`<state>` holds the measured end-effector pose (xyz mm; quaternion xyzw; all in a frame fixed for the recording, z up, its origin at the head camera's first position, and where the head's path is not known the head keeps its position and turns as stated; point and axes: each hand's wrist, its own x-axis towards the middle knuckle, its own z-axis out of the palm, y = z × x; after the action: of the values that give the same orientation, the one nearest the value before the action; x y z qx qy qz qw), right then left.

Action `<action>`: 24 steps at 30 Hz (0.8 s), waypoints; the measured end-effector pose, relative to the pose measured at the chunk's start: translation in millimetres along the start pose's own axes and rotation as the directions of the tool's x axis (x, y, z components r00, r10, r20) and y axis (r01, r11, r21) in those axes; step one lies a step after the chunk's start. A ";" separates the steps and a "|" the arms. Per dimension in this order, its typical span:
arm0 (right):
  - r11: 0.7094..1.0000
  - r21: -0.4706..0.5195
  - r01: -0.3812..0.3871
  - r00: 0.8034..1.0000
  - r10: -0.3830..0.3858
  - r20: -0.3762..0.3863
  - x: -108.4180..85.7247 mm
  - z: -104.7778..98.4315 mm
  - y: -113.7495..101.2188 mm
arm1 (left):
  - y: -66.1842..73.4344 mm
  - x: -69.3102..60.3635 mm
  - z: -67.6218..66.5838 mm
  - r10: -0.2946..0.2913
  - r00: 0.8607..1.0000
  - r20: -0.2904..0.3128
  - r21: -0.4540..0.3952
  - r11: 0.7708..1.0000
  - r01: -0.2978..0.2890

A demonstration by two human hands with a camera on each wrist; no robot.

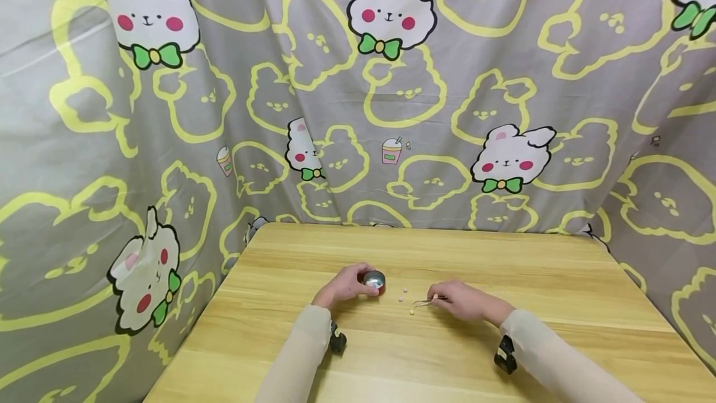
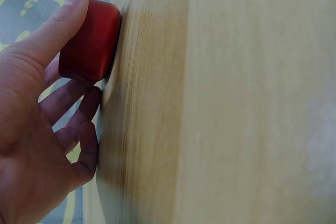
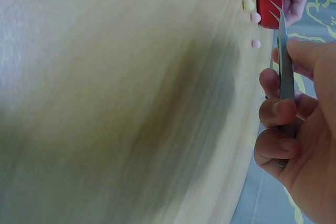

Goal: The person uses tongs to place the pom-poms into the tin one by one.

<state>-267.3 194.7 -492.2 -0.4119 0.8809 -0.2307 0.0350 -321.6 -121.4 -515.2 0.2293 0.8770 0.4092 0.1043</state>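
Observation:
My left hand (image 1: 345, 283) holds a small round tin (image 1: 374, 280) by its sides at the middle of the table. Its outside is red (image 2: 94, 40), and a shiny silver inside faces up. The thumb lies on one side of it in the left wrist view. To the right, my right hand (image 1: 463, 301) grips metal tweezers (image 3: 286, 72), their two tips apart with nothing seen between them. Those tips point left, near a small yellow pellet (image 1: 412, 312) on the table. Two pink pellets, one nearer (image 1: 400, 298) and one farther (image 1: 405, 290), lie between the tin and the tweezers.
Everything stands on a light wood-grain table (image 1: 503, 260). Behind it and at both sides hangs a grey curtain (image 1: 347, 98) with yellow outlines and white cartoon animals. A small black device sits on each wrist.

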 end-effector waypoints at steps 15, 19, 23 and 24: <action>1.000 -0.008 -0.008 1.000 0.008 0.026 2.3 12.2 0.3 | -0.5 0.5 1.4 -0.018 1.000 -0.003 0.017 1.000 0.018; 1.000 0.001 -0.023 0.999 0.023 0.047 2.0 12.9 1.9 | -0.2 1.2 1.3 -0.018 1.000 -0.008 0.018 1.000 0.018; 1.000 0.002 -0.024 0.998 0.024 0.051 1.8 13.2 2.5 | 1.2 0.6 1.1 -0.014 1.000 -0.011 0.005 1.000 0.014; 1.000 0.002 -0.023 0.998 0.022 0.050 1.8 13.7 3.0 | 1.1 0.5 1.2 -0.015 1.000 -0.012 0.007 1.000 0.015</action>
<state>-267.1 189.9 -505.4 -0.4076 0.8840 -0.2210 0.0601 -321.2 -119.7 -515.1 0.2208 0.8807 0.4067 0.1012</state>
